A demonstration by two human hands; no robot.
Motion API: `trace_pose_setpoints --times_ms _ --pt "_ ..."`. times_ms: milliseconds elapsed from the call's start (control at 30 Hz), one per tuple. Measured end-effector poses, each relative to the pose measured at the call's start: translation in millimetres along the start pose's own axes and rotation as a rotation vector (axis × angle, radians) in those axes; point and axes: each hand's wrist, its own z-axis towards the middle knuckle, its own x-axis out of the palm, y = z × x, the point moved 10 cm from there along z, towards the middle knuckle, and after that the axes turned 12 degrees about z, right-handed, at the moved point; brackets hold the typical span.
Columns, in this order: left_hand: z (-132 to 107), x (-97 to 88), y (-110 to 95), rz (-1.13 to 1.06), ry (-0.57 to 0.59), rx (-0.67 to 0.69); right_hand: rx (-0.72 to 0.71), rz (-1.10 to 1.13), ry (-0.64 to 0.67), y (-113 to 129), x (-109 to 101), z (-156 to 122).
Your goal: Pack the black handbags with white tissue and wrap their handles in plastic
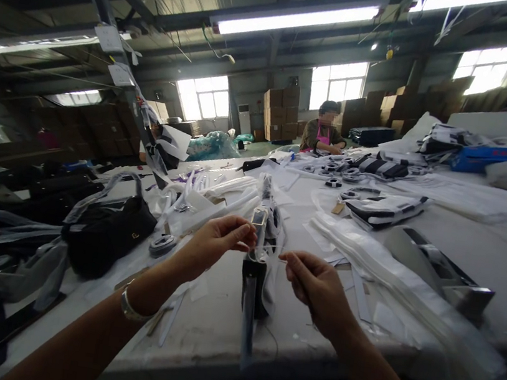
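Note:
My left hand (218, 238) is raised over the white table (215, 329), fingers pinched on the top of a black strap (254, 278) with a metal buckle, wrapped in clear plastic. The strap hangs down toward the table's near edge. My right hand (313, 283) is beside it on the right, fingers curled and pinched on a thin thread or plastic tie that runs to the strap. A bracelet sits on my left wrist.
A black handbag (109, 229) in plastic lies at the left. A pile of clear plastic bags (409, 293) and a metal piece (444, 276) lie at the right. Black-and-white items (380, 208) cover the table farther back. A person (322, 135) sits at the far end. Cardboard boxes (281, 112) stand behind.

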Motion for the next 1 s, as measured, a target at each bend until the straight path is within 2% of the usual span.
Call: trace_pose_setpoints --times_ms 100,167,233,300,433,533,633,800,900,1000 --pt "9 -21.5 32 0.071 -0.107 -0.055 -0.017 -0.234 -0.08 11 -27 23" --pt "15 -23.3 47 0.101 -0.096 -0.083 -0.019 -0.422 -0.086 14 -32 39" --pt "20 -14.0 56 0.111 -0.026 -0.094 -0.003 -0.563 -0.029 11 -25 52" --pt "24 2.1 59 0.096 0.067 -0.085 0.022 -0.628 0.072 3 -9 61" --pt "29 34.1 55 0.018 0.229 -0.05 0.132 -0.569 0.246 -18 22 67" --pt "31 43.4 57 -0.029 0.263 -0.047 0.199 -0.487 0.294 -26 31 68" --pt "32 36.1 66 -0.047 0.204 -0.059 0.21 -0.432 0.285 -24 29 67" --pt "19 2.8 87 -0.079 0.043 -0.12 0.147 -0.468 0.259 -10 21 54" --pt "1 -13.8 99 -0.331 -0.068 -0.207 0.124 -0.393 0.241 -5 18 41" --pt "-14 -11.9 94 -0.541 -0.09 -0.201 0.128 -0.282 0.168 -4 11 28"
